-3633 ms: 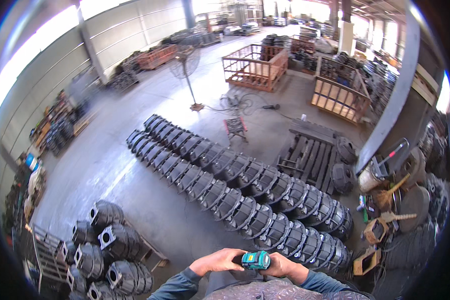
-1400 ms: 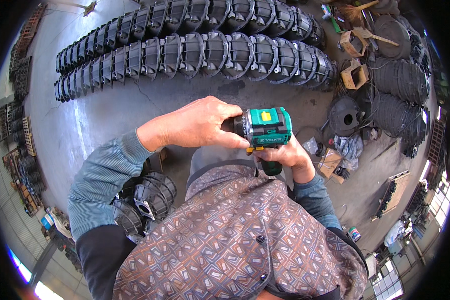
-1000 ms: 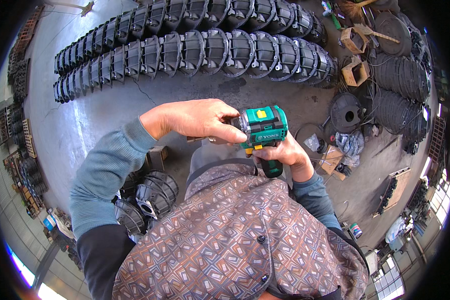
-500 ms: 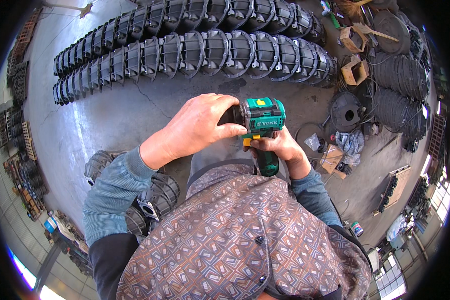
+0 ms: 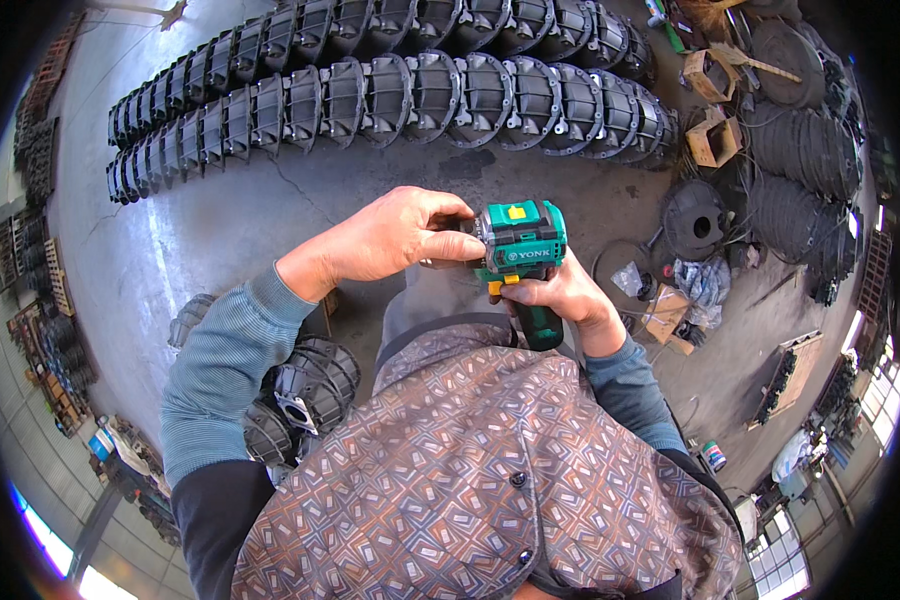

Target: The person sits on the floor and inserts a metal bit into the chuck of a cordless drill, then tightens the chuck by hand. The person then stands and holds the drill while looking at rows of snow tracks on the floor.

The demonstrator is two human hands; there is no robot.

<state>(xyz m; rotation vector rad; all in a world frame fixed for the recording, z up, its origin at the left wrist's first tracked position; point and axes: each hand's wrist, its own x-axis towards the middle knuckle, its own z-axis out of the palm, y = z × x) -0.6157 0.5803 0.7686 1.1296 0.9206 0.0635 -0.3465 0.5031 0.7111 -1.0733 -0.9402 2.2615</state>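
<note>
A green and black cordless drill with yellow switches is held up before my chest, its front end pointing left. My right hand is closed round the grip, thumb and fingers up near the yellow trigger. My left hand closes on the drill's dark chuck at the front, thumb on the near side and fingers over the far side. Much of the chuck is covered by those fingers, and I cannot make out a bit in it.
Two long rows of black ribbed metal housings lie across the floor ahead. More housings stand beside my left arm. To the right are cardboard boxes, stacked dark discs, a round cover and crumpled plastic.
The drill has shifted slightly left and tilted a little. My left hand has turned on the chuck, its fingers now curled further round and its thumb lower against the drill's front.
</note>
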